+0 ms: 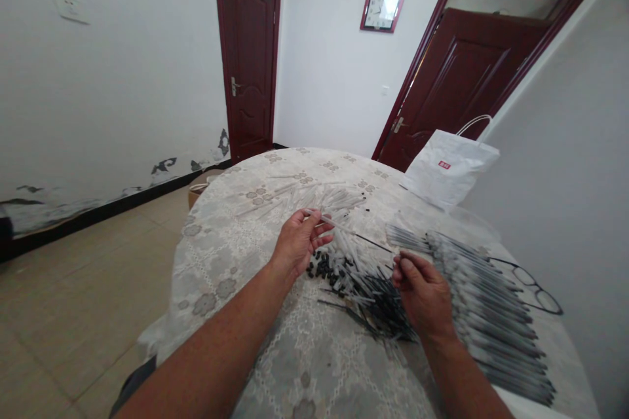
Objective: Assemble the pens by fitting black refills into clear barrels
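Stretching between two hands, head view: a pale tube (339,224) meets a dark rod (373,243), the line slanting down to the right above a cloth-covered worktop (282,360).
Left hand (298,242): thumb and forefinger pinch the tube, the other fingers loosely spread.
Right hand (423,288): fingers curl inward, their tips grasping the rod's end.
Held piece: slender and straight, milky and translucent on the left, thin and black on the right; the join is too small to make out.
Loose tubes (322,196): whitish, see-through, straw-like, fanned untidily beyond the left hand.
Black bits (323,266): small, stubby, clustered just below the left hand's fingertips.
Dark heap (383,298): thin black sticks tangled beside the right hand.
Stacked sticks (506,327): grey, semi-clear lengths with dark ends, laid side by side in dense rows right of the right hand.
Tablecloth (221,249): pale, lace-like pattern with grey-brown flower motifs, draped over a rounded edge.
Eyeglasses (534,286): dark-framed, lying at the rows' outer side.
Bag (449,167): white, creased, with looped handles and a red label, standing at the far right.
Doors (253,46): dark red, panelled, set in white walls.
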The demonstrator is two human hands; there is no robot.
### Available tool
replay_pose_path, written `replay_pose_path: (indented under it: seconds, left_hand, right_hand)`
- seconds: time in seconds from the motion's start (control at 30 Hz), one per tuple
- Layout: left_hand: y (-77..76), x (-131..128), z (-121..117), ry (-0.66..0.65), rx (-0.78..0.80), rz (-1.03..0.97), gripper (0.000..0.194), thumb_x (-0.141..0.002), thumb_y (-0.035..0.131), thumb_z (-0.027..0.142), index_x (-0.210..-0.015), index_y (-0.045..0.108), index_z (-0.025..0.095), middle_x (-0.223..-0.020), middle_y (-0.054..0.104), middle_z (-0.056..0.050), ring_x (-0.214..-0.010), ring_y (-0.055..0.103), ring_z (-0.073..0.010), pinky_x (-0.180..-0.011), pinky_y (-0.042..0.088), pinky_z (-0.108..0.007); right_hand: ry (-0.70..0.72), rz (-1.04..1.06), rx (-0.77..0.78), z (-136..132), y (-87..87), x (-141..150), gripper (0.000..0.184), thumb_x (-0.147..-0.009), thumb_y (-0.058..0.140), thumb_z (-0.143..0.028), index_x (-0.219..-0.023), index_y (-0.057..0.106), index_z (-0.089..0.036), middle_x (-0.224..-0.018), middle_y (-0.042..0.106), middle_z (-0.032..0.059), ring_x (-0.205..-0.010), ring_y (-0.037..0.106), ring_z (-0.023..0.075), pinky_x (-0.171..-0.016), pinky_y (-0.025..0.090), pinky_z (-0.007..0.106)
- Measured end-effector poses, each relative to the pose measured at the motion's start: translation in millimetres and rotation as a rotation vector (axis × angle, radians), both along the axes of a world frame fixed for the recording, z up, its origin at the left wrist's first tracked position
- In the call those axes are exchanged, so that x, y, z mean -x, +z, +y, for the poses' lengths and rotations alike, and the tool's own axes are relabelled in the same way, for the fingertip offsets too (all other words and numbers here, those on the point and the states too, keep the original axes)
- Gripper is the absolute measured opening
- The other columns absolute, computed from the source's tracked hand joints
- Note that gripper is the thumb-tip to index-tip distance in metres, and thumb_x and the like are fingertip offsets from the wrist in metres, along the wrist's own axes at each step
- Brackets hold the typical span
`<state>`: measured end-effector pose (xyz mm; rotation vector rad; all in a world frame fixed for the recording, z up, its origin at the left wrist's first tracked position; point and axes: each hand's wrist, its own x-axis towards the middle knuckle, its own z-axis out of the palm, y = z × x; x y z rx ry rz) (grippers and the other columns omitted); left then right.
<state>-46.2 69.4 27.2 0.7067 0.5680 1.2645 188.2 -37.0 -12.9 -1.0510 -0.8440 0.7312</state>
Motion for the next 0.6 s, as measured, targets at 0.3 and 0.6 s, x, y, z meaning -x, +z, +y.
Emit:
replay_pose_path:
  seconds: [0.3, 0.6]
  left_hand:
    - [1.1, -7, -11, -0.103, -0.048, 0.134, 0.031, -0.077, 0.078, 0.039, -0.087, 0.06, 0.015, -0.09, 0.068, -0.007, -0.076, 0.07, -0.0176, -0.054, 0.058, -0.024]
    - [-2.5, -10, -20, -0.404, -0.072, 0.242, 0.03, -0.08, 0.075, 0.04, -0.091, 0.066, 0.014, -0.091, 0.07, -0.012, -0.075, 0.07, -0.0182, -0.056, 0.058, -0.026]
  right_hand:
    - [0.022, -0.401, 0.064, -7, -3.8, 7, 0.021, -0.082, 0.073, -0.037, -0.098, 0.074, -0.023, -0.075, 0.071, 0.002, -0.062, 0.062, 0.0158, -0.061, 0.05, 0.029]
    - [0.36, -0.267, 0.172, -14, 3.8, 25, 0.023, -0.073, 0.082, -0.034, -0.084, 0.066, -0.023, -0.063, 0.064, -0.0029, -0.055, 0.059, 0.0138, -0.053, 0.046, 0.024]
